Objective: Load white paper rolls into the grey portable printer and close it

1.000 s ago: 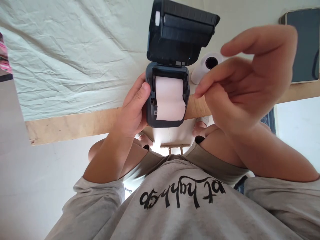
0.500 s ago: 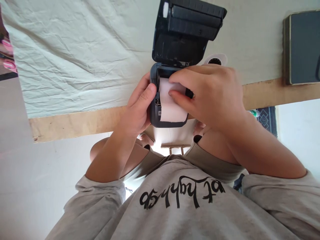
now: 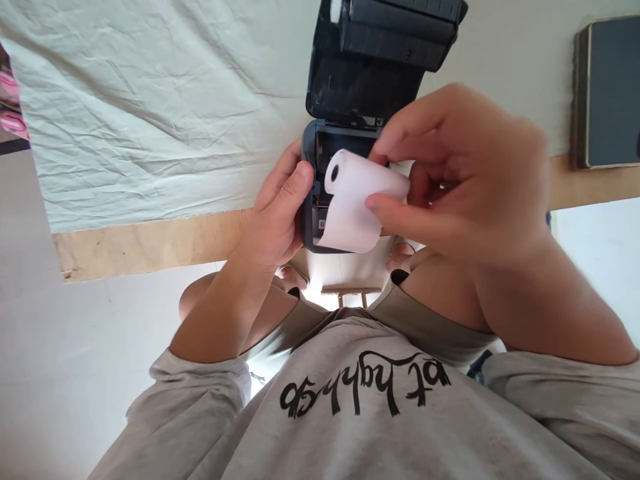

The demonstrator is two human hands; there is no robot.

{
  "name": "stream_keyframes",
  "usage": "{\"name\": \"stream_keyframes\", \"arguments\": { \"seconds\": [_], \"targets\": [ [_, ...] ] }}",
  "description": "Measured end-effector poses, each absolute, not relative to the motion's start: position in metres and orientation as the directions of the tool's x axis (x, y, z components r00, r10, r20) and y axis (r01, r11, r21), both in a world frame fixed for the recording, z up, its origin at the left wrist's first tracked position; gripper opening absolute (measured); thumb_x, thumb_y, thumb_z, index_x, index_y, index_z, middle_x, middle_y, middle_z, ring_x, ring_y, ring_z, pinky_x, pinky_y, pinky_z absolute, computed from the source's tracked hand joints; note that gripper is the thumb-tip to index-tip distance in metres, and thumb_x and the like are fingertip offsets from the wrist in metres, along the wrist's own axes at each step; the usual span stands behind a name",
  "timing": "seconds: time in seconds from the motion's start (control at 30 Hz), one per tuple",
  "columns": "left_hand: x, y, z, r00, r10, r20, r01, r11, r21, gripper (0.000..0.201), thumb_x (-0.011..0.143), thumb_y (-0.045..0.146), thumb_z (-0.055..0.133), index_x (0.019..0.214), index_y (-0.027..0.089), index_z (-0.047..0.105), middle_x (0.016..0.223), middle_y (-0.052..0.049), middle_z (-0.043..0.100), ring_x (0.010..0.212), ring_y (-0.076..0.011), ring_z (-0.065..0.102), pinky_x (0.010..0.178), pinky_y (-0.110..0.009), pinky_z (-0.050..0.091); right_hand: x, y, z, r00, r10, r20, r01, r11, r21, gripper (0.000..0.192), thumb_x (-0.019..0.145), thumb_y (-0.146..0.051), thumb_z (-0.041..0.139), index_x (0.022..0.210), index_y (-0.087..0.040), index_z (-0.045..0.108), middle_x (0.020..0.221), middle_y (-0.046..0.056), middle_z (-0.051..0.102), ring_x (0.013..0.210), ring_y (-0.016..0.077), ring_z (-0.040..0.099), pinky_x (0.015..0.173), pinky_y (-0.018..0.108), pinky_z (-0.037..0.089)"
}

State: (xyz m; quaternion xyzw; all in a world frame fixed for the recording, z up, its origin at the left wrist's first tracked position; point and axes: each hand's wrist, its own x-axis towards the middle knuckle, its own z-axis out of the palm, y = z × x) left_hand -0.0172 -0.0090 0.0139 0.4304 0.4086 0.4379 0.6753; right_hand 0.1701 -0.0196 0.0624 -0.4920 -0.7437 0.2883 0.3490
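Head view, right hand (image 3: 465,180) pinching paper roll (image 3: 353,200), left hand (image 3: 277,217) clasping printer (image 3: 313,200).

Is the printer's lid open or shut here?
Open: the lid stands swung up behind the printer, baring the paper bay.

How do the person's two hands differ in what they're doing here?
The left hand wraps around the side of the dark printer, thumb on its edge, while the right hand pinches a white paper roll between thumb and fingers. The left hand looks sharp; the right hand is blurred. The left hand sits lower at the table edge; the right is raised above the printer. Both are bare.
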Motion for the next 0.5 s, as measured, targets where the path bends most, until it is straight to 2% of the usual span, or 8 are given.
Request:
{"name": "stream_keyframes", "arguments": {
  "seconds": [0.07, 0.17, 0.23, 0.3, 0.5],
  "targets": [
    [-0.018, -0.009, 0.014, 0.293, 0.939, -0.178, -0.247, 0.254, 0.935, 0.034, 0.089, 0.056, 0.051, 0.103, 0.027, 0.062, 0.100, -0.002, 0.067, 0.129, -0.0281, 0.053, 0.096, -0.040, 0.053, 0.178, -0.021, 0.061, -0.259, 0.934, 0.248, 0.310, 0.324, -0.894, 0.030, 0.071, -0.023, 0.075, 0.096, -0.022, 0.060, 0.089, -0.001, 0.066, 0.055, 0.0063, 0.052, 0.043, 0.023, 0.035],
    [-0.018, -0.009, 0.013, 0.307, 0.937, -0.164, -0.261, 0.249, 0.933, 0.032, 0.091, 0.052, 0.049, 0.105, 0.028, 0.064, 0.105, 0.001, 0.067, 0.130, -0.0260, 0.054, 0.101, -0.040, 0.052, 0.191, -0.018, 0.051, -0.193, 0.930, 0.312, 0.084, 0.333, -0.939, 0.035, 0.070, -0.029, 0.079, 0.099, -0.021, 0.061, 0.083, -0.001, 0.063, 0.056, 0.0071, 0.052, 0.044, 0.023, 0.040],
    [-0.017, -0.008, 0.011, 0.296, 0.943, -0.152, -0.275, 0.236, 0.932, 0.033, 0.092, 0.053, 0.049, 0.106, 0.027, 0.064, 0.108, 0.002, 0.067, 0.129, -0.0250, 0.055, 0.103, -0.039, 0.051, 0.200, -0.016, 0.043, -0.128, 0.943, 0.307, 0.036, 0.314, -0.949, 0.038, 0.068, -0.034, 0.081, 0.099, -0.022, 0.062, 0.082, -0.001, 0.061, 0.059, 0.0080, 0.053, 0.048, 0.024, 0.044],
    [-0.016, -0.008, 0.010, 0.294, 0.944, -0.152, -0.285, 0.238, 0.929, 0.036, 0.091, 0.055, 0.049, 0.108, 0.026, 0.063, 0.110, 0.001, 0.067, 0.126, -0.0247, 0.057, 0.101, -0.038, 0.052, 0.209, -0.015, 0.035, -0.056, 0.959, 0.278, 0.040, 0.281, -0.959, 0.041, 0.064, -0.038, 0.083, 0.097, -0.023, 0.063, 0.081, -0.001, 0.060, 0.063, 0.0093, 0.052, 0.048, 0.024, 0.044],
    [-0.013, -0.007, 0.012, 0.319, 0.928, -0.191, -0.271, 0.282, 0.920, 0.037, 0.092, 0.052, 0.047, 0.113, 0.024, 0.061, 0.106, -0.004, 0.068, 0.100, -0.0239, 0.069, 0.073, -0.034, 0.059, 0.231, -0.013, 0.013, -0.036, 0.974, 0.224, -0.016, 0.223, -0.975, 0.040, 0.063, -0.034, 0.080, 0.098, -0.027, 0.061, 0.070, -0.003, 0.060, 0.046, 0.0069, 0.040, 0.034, 0.021, 0.025]
  ]
}}
